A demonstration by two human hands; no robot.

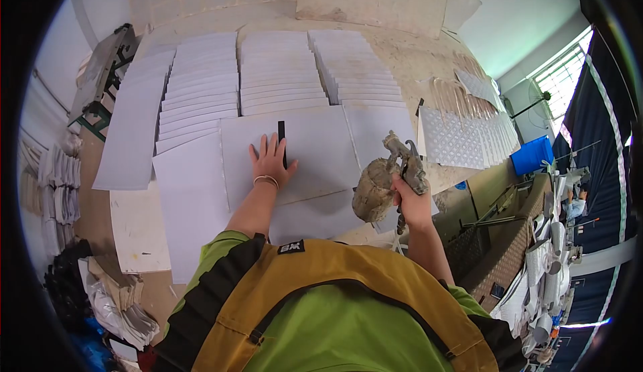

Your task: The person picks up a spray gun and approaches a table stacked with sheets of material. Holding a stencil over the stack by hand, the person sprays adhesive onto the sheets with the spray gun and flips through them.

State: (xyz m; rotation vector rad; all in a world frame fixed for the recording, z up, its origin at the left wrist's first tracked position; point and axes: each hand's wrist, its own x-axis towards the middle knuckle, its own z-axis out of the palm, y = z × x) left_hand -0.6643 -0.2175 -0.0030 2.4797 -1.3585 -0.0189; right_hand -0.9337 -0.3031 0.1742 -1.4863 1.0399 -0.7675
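My left hand (271, 165) lies with fingers spread on a large white sheet (315, 131). A short black strip (281, 134) sits by its fingertips and runs partly beneath the hand. In my right hand (414, 201) is a spray gun (405, 154), its grip wrapped by my fingers. The gun and its round cup (373, 191) are crusted with grey-brown residue. It is held above the right part of the sheets. Other white sheets (191, 198) lie under and around the one that my left hand touches.
Overlapping rows of white sheets (278, 64) cover the back of the table. Patterned sheets (455, 137) lie at the right, near a blue bin (532, 156). A textured brown panel (502, 244) and stacked pale pieces (536, 271) stand lower right. Bundles (57, 184) stand at left.
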